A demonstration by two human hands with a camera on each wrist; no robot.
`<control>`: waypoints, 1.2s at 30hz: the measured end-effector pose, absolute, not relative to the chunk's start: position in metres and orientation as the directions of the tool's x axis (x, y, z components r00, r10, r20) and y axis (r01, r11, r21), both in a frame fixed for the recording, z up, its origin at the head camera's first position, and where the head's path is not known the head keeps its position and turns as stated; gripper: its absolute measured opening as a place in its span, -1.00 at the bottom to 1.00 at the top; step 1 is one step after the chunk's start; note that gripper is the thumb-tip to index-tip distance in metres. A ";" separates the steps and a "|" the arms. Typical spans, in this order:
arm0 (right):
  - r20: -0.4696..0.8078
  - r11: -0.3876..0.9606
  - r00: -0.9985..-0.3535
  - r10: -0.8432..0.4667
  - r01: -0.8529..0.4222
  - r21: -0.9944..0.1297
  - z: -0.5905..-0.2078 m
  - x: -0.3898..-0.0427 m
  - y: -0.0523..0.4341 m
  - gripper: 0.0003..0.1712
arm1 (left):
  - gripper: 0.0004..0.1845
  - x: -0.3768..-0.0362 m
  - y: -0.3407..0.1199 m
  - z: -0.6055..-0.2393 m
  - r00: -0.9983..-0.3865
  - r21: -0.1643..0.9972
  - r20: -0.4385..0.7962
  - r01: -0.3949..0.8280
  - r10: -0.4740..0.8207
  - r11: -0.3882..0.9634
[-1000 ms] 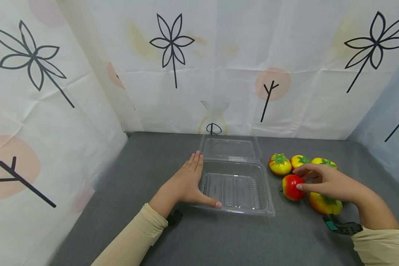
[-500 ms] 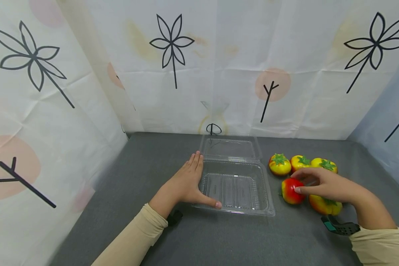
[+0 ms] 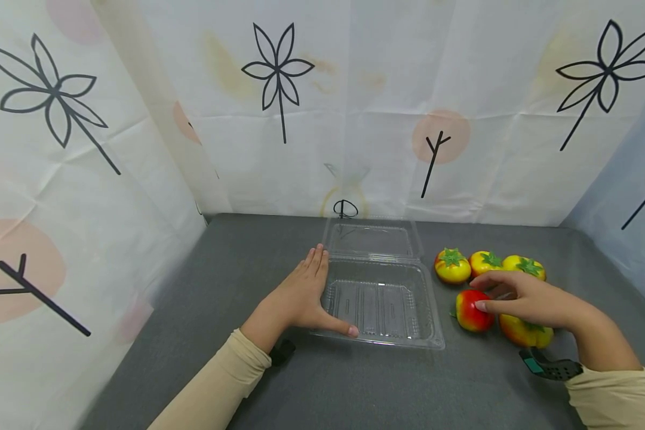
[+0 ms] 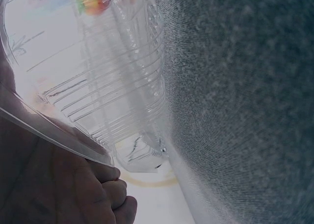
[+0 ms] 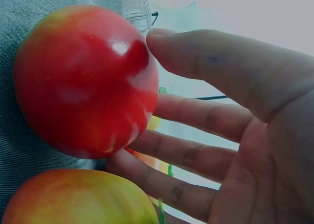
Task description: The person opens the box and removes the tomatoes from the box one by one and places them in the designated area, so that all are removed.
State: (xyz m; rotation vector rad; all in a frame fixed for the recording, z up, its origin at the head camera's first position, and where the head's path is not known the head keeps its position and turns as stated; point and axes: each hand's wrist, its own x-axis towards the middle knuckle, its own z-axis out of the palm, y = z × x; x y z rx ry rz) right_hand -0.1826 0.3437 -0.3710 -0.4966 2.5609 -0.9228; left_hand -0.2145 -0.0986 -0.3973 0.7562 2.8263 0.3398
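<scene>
The grey counter (image 3: pixel 355 388) is carrying everything, and a white curtain (image 3: pixel 355 119) with drawn flowers is hanging behind it. In the middle a clear plastic box (image 3: pixel 381 304) is standing with its lid folded back toward the curtain. The left hand (image 3: pixel 301 295) is lying flat against the left side of the box, fingers straight and together, thumb resting on the near rim. The left wrist view is showing only the ribbed wall of the box (image 4: pixel 113 91) very close and the palm under its rim, which the head view is not showing.

To the right of the box five toy tomatoes are lying. The right hand (image 3: pixel 521 298) is closing thumb and fingers around the red tomato (image 3: pixel 473 312), which is sitting on the counter just beside the box. The right wrist view is showing the thumb on top of the red tomato (image 5: pixel 83 82) and the fingers (image 5: pixel 196 155) curling behind it. A yellow tomato (image 3: pixel 524 331) is lying just under the hand, and three more (image 3: pixel 452 266) are sitting behind it in a row.
</scene>
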 end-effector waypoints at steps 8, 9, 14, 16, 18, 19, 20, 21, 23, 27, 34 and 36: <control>-0.197 0.730 -0.877 -0.438 -0.219 -0.647 -0.370 -0.182 0.344 -0.48 | 0.69 -0.215 -0.099 -0.397 -0.850 0.268 -0.131 0.465 0.510 0.844; -0.192 0.732 -0.881 -0.432 -0.218 -0.646 -0.369 -0.182 0.344 -0.48 | 0.69 -0.214 -0.099 -0.397 -0.850 0.267 -0.131 0.465 0.510 0.844; -0.129 0.756 -0.910 -0.393 -0.240 -0.609 -0.368 -0.181 0.342 -0.48 | 0.69 -0.214 -0.099 -0.396 -0.851 0.271 -0.131 0.462 0.508 0.844; -0.095 0.768 -0.926 -0.366 -0.243 -0.593 -0.367 -0.180 0.341 -0.49 | 0.70 -0.214 -0.099 -0.396 -0.852 0.274 -0.131 0.460 0.507 0.844; -0.058 0.772 -0.935 -0.349 -0.252 -0.584 -0.366 -0.179 0.340 -0.51 | 0.70 -0.214 -0.099 -0.396 -0.853 0.276 -0.128 0.459 0.506 0.844; -0.038 0.775 -0.942 -0.334 -0.252 -0.579 -0.365 -0.179 0.339 -0.51 | 0.69 -0.214 -0.099 -0.396 -0.853 0.277 -0.128 0.459 0.506 0.844; -0.019 0.780 -0.947 -0.319 -0.251 -0.572 -0.365 -0.179 0.339 -0.51 | 0.69 -0.214 -0.100 -0.396 -0.853 0.278 -0.128 0.459 0.507 0.844; -0.003 0.785 -0.952 -0.305 -0.250 -0.567 -0.364 -0.178 0.339 -0.52 | 0.69 -0.214 -0.100 -0.396 -0.852 0.277 -0.127 0.460 0.507 0.843; 0.038 0.791 -0.957 -0.287 -0.259 -0.555 -0.364 -0.178 0.339 -0.52 | 0.69 -0.215 -0.100 -0.396 -0.852 0.276 -0.129 0.461 0.508 0.843; 0.118 0.807 -0.963 -0.242 -0.267 -0.527 -0.363 -0.178 0.340 -0.54 | 0.67 -0.216 -0.100 -0.396 -0.848 0.266 -0.136 0.467 0.513 0.843; 0.233 0.835 -0.958 -0.166 -0.262 -0.484 -0.362 -0.177 0.337 -0.46 | 0.62 -0.216 -0.101 -0.392 -0.850 0.240 -0.121 0.477 0.513 0.846; 0.245 0.841 -0.958 -0.149 -0.253 -0.478 -0.361 -0.177 0.336 -0.44 | 0.58 -0.216 -0.101 -0.391 -0.859 0.230 -0.103 0.470 0.501 0.852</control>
